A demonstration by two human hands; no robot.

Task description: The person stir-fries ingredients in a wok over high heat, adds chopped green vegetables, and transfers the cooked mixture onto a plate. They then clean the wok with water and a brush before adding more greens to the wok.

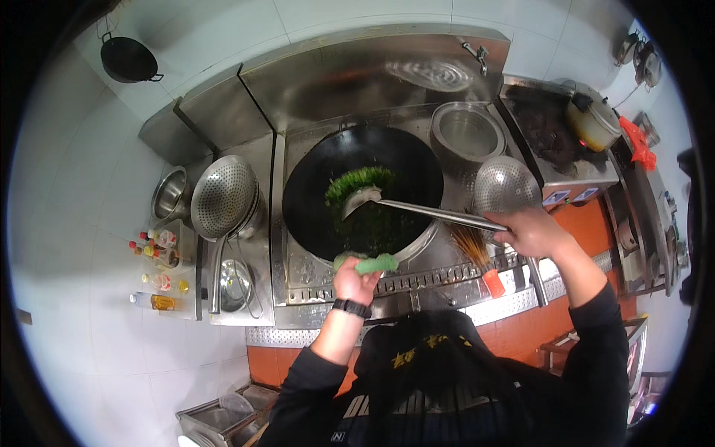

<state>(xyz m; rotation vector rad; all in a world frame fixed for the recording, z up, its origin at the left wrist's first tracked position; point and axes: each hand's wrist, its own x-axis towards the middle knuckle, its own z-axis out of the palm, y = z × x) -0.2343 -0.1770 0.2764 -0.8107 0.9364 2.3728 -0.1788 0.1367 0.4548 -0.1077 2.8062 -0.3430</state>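
Note:
A large black wok [313, 207] sits on the stainless steel range, with chopped greens [357, 181] inside it. My right hand [528, 232] grips the end of a long-handled metal ladle [430, 210], whose bowl rests against or just over the greens. At the wok's near rim, my left hand [354, 279] is closed on a green cloth [377, 264]; the cloth hides that part of the rim. Just beyond my right hand lies a perforated skimmer [505, 184], its handle passing beneath the hand. A bamboo wok brush [475, 251] with an orange end lies between the wok and the skimmer.
Behind the skimmer stands a round metal pot [468, 131] of liquid. At the left are a perforated strainer [223, 195], a steel bowl [170, 193] and several bottles [162, 260]. A lidded pot [593, 120] stands on the right burner. A tap [477, 56] projects from the backsplash.

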